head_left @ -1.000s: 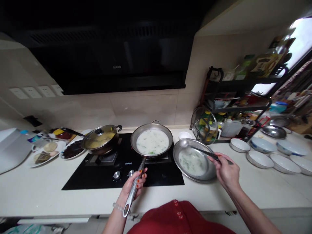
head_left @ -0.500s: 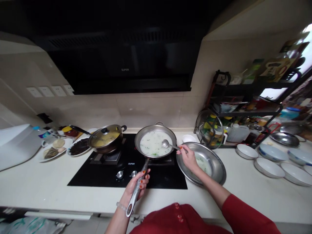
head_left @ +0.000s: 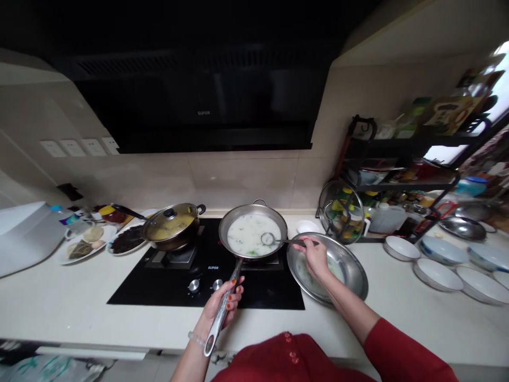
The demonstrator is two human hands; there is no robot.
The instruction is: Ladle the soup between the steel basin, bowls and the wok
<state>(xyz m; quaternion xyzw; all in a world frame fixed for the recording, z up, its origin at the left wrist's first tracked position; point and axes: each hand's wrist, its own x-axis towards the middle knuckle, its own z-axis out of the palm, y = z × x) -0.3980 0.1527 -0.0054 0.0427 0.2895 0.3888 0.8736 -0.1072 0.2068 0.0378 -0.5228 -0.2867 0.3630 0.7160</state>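
Observation:
On the right burner sits a steel wok (head_left: 280, 218) with white soup (head_left: 248, 233) and bits of green in it. My left hand (head_left: 225, 303) is closed around the wok's long metal handle. A ladle (head_left: 286, 241) is gripped in my right hand (head_left: 316, 257), its small round bowl at the surface of the soup. Beneath my right hand stands a wide steel basin (head_left: 355, 270), partly hidden by my forearm, with some of the same pale, green-flecked liquid inside.
A lidded pan (head_left: 170, 225) of yellow food stands on the left burner. Plates of food (head_left: 128, 240) lie left of it. Several bowls (head_left: 438, 274) stand at right, near a rack of bottles (head_left: 401, 185). A glass lid (head_left: 341, 211) leans there, beside a small white bowl (head_left: 307, 226).
The ladle's bowl has dipped lower into the soup and turned, and my right hand has shifted slightly to the right. My left hand keeps its hold on the wok handle.

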